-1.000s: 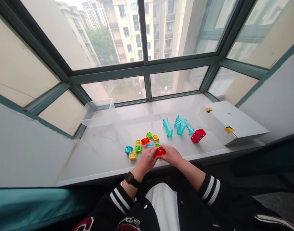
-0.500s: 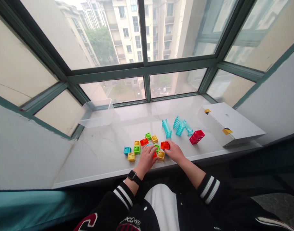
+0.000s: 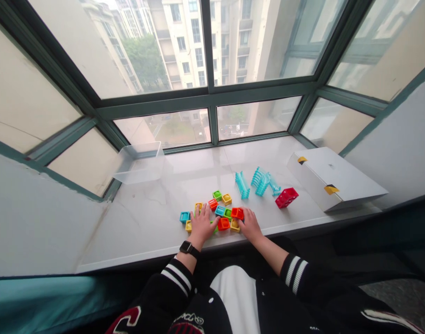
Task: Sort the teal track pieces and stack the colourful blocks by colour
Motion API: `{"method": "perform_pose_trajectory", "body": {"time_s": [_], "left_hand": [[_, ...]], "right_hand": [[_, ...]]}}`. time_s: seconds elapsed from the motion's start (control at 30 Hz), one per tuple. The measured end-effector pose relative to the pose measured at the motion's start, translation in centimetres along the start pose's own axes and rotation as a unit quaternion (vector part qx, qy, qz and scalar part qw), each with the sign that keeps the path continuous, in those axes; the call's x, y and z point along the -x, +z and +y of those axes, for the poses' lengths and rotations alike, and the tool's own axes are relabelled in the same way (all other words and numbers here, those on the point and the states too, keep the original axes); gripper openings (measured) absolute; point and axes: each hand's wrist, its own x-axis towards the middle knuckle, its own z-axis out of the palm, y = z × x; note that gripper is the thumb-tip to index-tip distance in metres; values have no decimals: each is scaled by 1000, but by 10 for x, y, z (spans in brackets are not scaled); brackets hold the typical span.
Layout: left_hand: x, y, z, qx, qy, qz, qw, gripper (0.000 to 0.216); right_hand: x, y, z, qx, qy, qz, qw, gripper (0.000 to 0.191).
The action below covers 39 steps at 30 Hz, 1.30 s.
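My left hand lies over the left part of a cluster of small coloured toy blocks, fingers spread, partly covering a yellow block and others beneath. A blue block sits just left of its fingers. My right hand is closed at the right side of an orange-red block; its fingertips are partly hidden. Between the hands are another orange-red block, a blue block and a green block. A yellow block is beside my right thumb.
Light-blue ribbed track pieces and a red block with holes lie to the right. A white box stands at the far right. Back left, a clear plastic bin rests by the window. The sill's front edge runs below my hands.
My left hand has moved left and spread its fingers, uncovering the blue and orange-red blocks in the middle. My right hand, with the orange-red block, has shifted slightly left.
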Motion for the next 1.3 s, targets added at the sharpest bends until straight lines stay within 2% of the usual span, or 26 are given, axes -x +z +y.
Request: {"method": "perform_pose_trajectory", "body": {"time_s": [0.17,0.3,0.4,0.5,0.67,0.73,0.8,0.93,1.03,1.07,1.13,1.23,1.3], "left_hand": [[1,2,-6,65,55,39,996,72],[2,3,-9,111,117,66,985,74],[2,4,-10,112,134,72,982,71],[1,7,-10,100,134,73,983,68],[2,9,-9,72,120,71,988,64],[2,8,-8,70,121,69,988,64],[3,7,-8,74,125,65,987,63],[5,0,-7,86,130,65,986,59],[6,-7,-1,103,137,84,982,55],[6,-9,2,111,142,93,979,53],[6,-14,10,128,154,111,974,49],[7,-21,22,144,165,121,968,44],[9,-25,27,153,169,119,966,44]], "right_hand": [[-5,10,-5,-14,-3,4,1000,39],[-8,20,-19,-37,-3,-23,999,37],[-10,23,-27,-67,6,-40,997,38],[-15,23,-31,-126,36,-39,991,42],[-27,18,-34,-217,127,-23,968,52],[-33,6,-36,-224,120,4,967,55],[-38,-20,-34,-205,89,46,974,57],[-51,-104,-9,-37,23,180,983,58],[-59,-158,26,93,61,254,961,60],[-61,-168,37,119,77,254,957,60],[-64,-176,56,150,108,209,960,59],[-65,-170,74,162,138,132,968,57],[-65,-167,79,162,142,120,969,56]]}}
